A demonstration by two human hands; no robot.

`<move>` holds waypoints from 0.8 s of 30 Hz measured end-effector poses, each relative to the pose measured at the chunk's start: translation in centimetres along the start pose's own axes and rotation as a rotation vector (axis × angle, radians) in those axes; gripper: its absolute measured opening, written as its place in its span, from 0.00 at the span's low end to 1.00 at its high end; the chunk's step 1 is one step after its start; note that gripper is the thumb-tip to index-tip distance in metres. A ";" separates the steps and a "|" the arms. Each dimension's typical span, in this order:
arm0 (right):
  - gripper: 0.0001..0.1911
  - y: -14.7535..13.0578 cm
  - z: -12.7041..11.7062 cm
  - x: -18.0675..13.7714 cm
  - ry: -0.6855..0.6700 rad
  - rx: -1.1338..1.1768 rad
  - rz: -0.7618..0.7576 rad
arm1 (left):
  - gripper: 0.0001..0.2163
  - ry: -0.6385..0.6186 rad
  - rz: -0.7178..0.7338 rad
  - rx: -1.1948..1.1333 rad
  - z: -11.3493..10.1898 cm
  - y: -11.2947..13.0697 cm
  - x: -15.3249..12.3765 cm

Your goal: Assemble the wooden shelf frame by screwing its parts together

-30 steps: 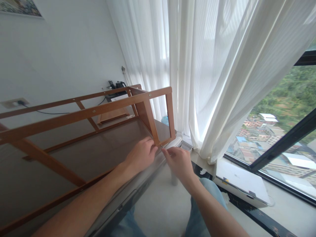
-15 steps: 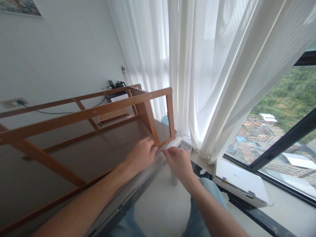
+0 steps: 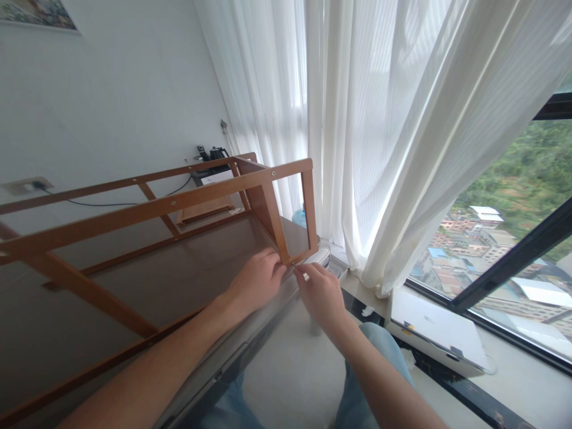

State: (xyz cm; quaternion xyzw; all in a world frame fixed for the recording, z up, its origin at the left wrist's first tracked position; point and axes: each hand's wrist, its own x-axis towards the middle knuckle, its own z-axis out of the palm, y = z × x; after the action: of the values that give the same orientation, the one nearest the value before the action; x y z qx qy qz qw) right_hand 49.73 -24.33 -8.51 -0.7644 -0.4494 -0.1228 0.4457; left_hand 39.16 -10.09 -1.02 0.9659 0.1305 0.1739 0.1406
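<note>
A brown wooden frame (image 3: 147, 208) of thin rails lies on its side on a dark table (image 3: 201, 262). My left hand (image 3: 257, 280) is closed round the frame's near corner post at the table's edge. Just to its right, my right hand (image 3: 319, 295) pinches something small and thin, which I cannot make out, against the bottom corner of the frame (image 3: 290, 261). Both forearms reach in from the bottom of the view.
White sheer curtains (image 3: 357, 119) hang right behind the frame. A large window (image 3: 513, 226) looks down on buildings. A white flat box (image 3: 435, 328) lies on the sill. A kettle (image 3: 214, 154) stands at the table's far end by the wall.
My right hand has shifted slightly left and up, closer to the frame's corner. My left hand and the frame stay put.
</note>
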 end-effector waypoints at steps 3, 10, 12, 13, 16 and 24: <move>0.13 0.2 0.2 -0.2 0.003 -0.009 -0.072 | 0.10 -0.005 -0.009 0.005 0.1 0.0 0.0; 0.13 0.3 -0.8 -1.2 0.097 0.051 -0.087 | 0.10 -0.006 -0.020 0.023 -0.3 0.0 -0.2; 0.12 0.4 -1.0 -1.4 0.120 0.081 -0.058 | 0.10 0.007 -0.023 0.043 -0.7 -0.1 -0.1; 0.11 0.4 -1.2 -1.5 0.125 0.095 -0.046 | 0.11 0.015 -0.025 0.051 -0.9 -0.1 -0.1; 0.10 0.5 -1.5 -1.5 0.133 0.129 -0.037 | 0.11 0.023 -0.040 0.056 -1.1 0.1 0.1; 0.12 0.1 -2.4 -1.4 0.119 0.212 -0.073 | 0.11 -0.123 -0.113 0.120 0.9 0.5 -0.3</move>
State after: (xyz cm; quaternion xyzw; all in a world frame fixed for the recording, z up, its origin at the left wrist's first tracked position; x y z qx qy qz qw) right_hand 49.53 -27.08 -8.04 -0.6876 -0.4600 -0.1360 0.5451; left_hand 39.33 -10.85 -1.77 0.9725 0.1862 0.0981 0.1000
